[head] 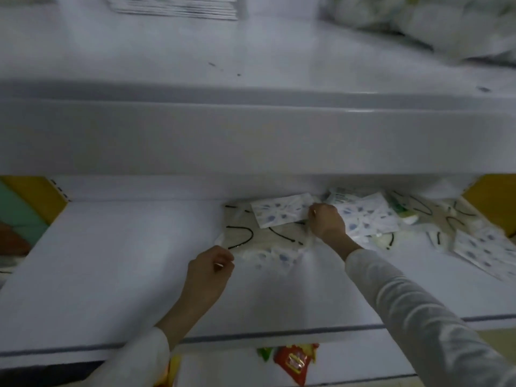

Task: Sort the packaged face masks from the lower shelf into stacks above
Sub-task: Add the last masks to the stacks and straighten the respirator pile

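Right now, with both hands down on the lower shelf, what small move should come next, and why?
Probably lift the white blue-spotted mask packet toward the white upper shelf: the right hand pinches its edge, it lies atop the beige black-looped mask packets, and the left hand seems to grip that pile's near corner.

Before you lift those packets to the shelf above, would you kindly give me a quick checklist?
1. Right hand pinches the blue-spotted packet: ok.
2. Left hand pinches the beige packet at its corner: ok.
3. Blue-spotted packet lies on top, not trapped: ok.
4. Bare room on the upper shelf: ok.
5. The stack above matches this pattern: cannot tell, blurred.
6. Lower shelf emptied: not ok, a loose pile lies there.
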The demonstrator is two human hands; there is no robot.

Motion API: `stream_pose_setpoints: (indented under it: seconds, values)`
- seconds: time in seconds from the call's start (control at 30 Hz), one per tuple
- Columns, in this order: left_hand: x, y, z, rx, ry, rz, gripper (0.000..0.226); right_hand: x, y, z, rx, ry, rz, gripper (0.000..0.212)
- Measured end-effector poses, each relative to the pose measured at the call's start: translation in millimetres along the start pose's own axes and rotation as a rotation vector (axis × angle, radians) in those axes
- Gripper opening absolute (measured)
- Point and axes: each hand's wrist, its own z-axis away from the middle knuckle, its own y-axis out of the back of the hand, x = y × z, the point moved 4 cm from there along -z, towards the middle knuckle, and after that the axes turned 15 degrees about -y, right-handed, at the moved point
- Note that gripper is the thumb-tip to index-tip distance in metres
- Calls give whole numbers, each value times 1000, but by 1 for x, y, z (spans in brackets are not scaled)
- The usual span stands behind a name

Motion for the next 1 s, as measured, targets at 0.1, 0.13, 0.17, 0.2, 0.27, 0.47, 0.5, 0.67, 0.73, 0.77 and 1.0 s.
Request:
stream_pose_setpoints:
  seconds: [0.1, 0.13, 0.17, 0.2, 0.27, 0.47, 0.5, 0.67, 0.73, 0.77, 1.0]
  values:
    - [-7, -8, 10, 19, 24, 34, 18, -9, -10, -23, -67, -25, 95, 42]
    - [-9, -8, 12, 23, 17, 31, 19, -12, -11, -29, -88, -29, 115, 46]
    - [-11, -9, 14, 32, 18, 29, 20, -14, -13, -34, -104, -25, 130, 50]
    - [-12, -9, 14, 40, 21, 25, 21, -16, -16, -37, -114, -23, 139, 54]
    - [-13, -11, 16, 52, 25, 15, 21, -20, -20, -37, -149, -48, 137, 76]
    - [-11, -19, 21, 45, 43, 38, 21, -22, -19, -27, -55, -67, 71, 60]
    - [-11, -20, 21, 46, 50, 49, 22, -19, -18, -26, -47, -50, -17, 43]
    - [-10, -25, 18, 124, 120, 128, 19, -3, 2, -9, -41, 30, -548, 8]
    - [-6, -32, 15, 138, 157, 202, 12, 6, 12, -6, -35, 14, -672, 20]
    - [-2, -37, 14, 136, 169, 247, 9, 11, 18, -4, -60, -8, -771, 22]
    - [16, -74, -1, 82, 388, 661, 71, 36, 32, 46, -580, 1, -1010, 25]
